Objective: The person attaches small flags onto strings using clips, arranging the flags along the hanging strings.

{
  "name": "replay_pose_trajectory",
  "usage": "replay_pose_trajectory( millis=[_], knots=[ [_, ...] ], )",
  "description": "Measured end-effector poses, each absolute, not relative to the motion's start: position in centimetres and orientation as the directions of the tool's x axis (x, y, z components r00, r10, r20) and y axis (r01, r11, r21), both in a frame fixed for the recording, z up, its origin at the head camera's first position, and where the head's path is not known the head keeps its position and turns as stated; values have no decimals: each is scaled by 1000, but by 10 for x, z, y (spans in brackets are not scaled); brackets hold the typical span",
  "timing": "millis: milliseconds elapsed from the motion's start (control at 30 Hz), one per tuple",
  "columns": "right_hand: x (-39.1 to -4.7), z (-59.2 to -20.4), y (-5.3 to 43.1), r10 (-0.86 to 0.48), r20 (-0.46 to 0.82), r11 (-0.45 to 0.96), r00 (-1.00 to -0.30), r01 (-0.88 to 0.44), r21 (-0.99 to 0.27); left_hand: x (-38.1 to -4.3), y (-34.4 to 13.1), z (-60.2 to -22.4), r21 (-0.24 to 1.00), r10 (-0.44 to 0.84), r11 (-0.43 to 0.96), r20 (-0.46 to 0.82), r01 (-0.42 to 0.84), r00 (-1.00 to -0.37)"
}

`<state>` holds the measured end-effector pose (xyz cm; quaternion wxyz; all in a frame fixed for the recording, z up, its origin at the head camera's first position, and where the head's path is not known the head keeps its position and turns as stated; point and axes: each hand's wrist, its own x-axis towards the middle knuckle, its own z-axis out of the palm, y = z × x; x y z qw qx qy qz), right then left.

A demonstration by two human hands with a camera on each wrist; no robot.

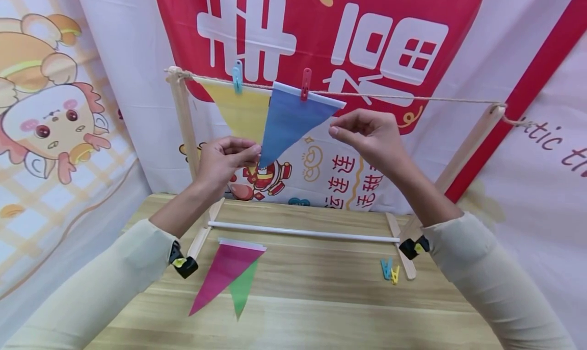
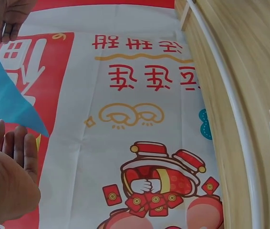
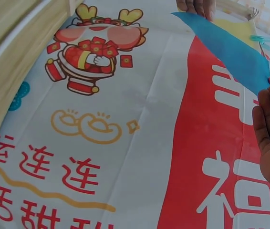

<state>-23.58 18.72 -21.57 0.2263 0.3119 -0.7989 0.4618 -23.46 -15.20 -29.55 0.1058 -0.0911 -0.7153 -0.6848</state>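
A blue triangular pennant (image 1: 293, 120) hangs point-down from a string, a red clip (image 1: 306, 84) on its top band. My left hand (image 1: 224, 161) pinches its left edge near the lower point, thumb against fingertips. My right hand (image 1: 373, 133) hovers by the pennant's upper right corner, apart from it, fingers loosely bent and holding nothing. Farther left, a yellow pennant (image 1: 238, 108) hangs under a light-blue clip (image 1: 237, 77), partly hidden behind the blue one. In the right wrist view, the blue pennant (image 3: 230, 52) spans between both hands.
The string (image 1: 403, 98) runs between two wooden posts (image 1: 472, 141), and a white rod (image 1: 302, 232) joins their feet. On the table (image 1: 321, 309) lie a magenta pennant (image 1: 224, 268), a green pennant (image 1: 244, 286), a blue clip (image 1: 386, 268) and a yellow clip (image 1: 395, 274).
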Motion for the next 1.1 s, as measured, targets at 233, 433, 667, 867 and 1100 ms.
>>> replay_pose_trajectory(
  millis=[233, 433, 667, 867, 1100],
  knots=[
    [-235, -229, 195, -293, 624, 404, -724, -686, -606, -233, -152, -302, 967, -15, 31, 253, 252, -967],
    [-234, -240, 200, -294, 604, 414, -741, -668, -618, -230, -154, -307, 975, -28, 69, 215, 213, -976],
    [-235, -255, 206, -300, 582, 425, -756, -652, -628, -229, -156, -315, 982, -30, 34, 186, 185, -982],
    [-236, -265, 211, -314, 583, 385, -749, -662, -643, -229, -158, -324, 982, -20, -21, 189, 190, -982],
    [-237, -279, 220, -325, 575, 383, -751, -661, -646, -229, -161, -335, 985, -17, -50, 162, 162, -987]
  ],
)
